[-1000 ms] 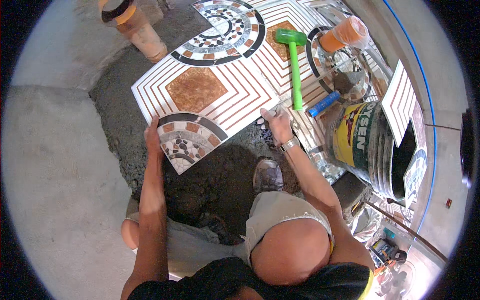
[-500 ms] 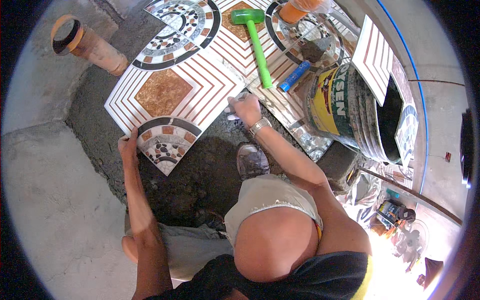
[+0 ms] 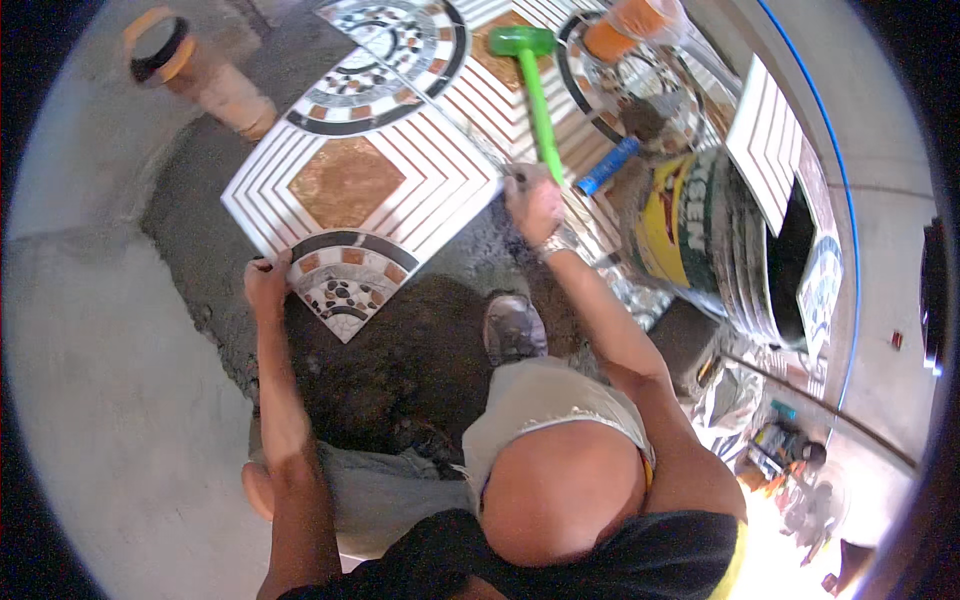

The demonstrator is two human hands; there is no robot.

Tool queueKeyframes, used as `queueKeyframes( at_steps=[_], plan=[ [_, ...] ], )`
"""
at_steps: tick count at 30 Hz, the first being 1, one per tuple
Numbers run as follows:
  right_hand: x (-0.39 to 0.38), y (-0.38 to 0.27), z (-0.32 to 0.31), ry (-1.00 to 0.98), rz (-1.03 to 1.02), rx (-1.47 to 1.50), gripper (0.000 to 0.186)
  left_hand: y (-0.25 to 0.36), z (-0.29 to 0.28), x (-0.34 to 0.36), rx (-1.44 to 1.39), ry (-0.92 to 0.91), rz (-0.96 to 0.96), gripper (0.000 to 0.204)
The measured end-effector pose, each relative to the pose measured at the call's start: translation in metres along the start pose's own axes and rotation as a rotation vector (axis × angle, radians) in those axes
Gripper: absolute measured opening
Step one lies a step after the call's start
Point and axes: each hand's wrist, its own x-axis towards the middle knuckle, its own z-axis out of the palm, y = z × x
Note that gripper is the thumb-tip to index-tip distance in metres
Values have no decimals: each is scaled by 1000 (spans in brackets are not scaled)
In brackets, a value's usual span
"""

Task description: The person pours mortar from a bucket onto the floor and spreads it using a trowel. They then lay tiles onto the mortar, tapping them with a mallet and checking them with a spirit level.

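Note:
A square patterned tile [image 3: 345, 185], with striped bands, a brown patch and a pebble-design corner, lies over the dark wet mortar [image 3: 370, 385]. My left hand [image 3: 267, 284] pinches its near-left edge. My right hand [image 3: 535, 205] is at the tile's right corner, beside the joint with the neighbouring tiles. Its fingers are smeared by motion and partly hidden, so its hold is unclear. Just beyond it, a green mallet [image 3: 540, 115] and a blue cylindrical handle [image 3: 607, 165] lie on the laid tiles.
A paint bucket [image 3: 690, 225] lies tilted at the right, with cut tiles [image 3: 765, 145] leaning on it. An orange container [image 3: 622, 30] stands at the far right. At the far left a pipe [image 3: 225, 100] rises from the mortar. A blue hose [image 3: 845, 180] runs along the right.
My right hand has gone from the tile's near-right edge to its right corner, close to the mallet's handle. The left hand keeps its hold. The whole view has shifted slightly.

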Motion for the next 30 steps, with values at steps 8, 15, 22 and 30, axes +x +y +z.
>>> queueKeyframes(
  at_steps=[8, 15, 22, 30],
  plan=[
    [9, 3, 11, -261, -26, 43, 20, -8, -1, 5, 217, 18, 37, 50],
    [11, -4, 4, -333, 99, -3, 15, -7, -2, 1, 174, 31, 71, 44],
    [26, -4, -1, -465, 34, -26, 17, -6, -10, 12, 106, -66, 82, 40],
    [116, 58, -23, -279, 150, -28, 47, 58, -1, 117, 34, -182, 213, 57]
  ],
)
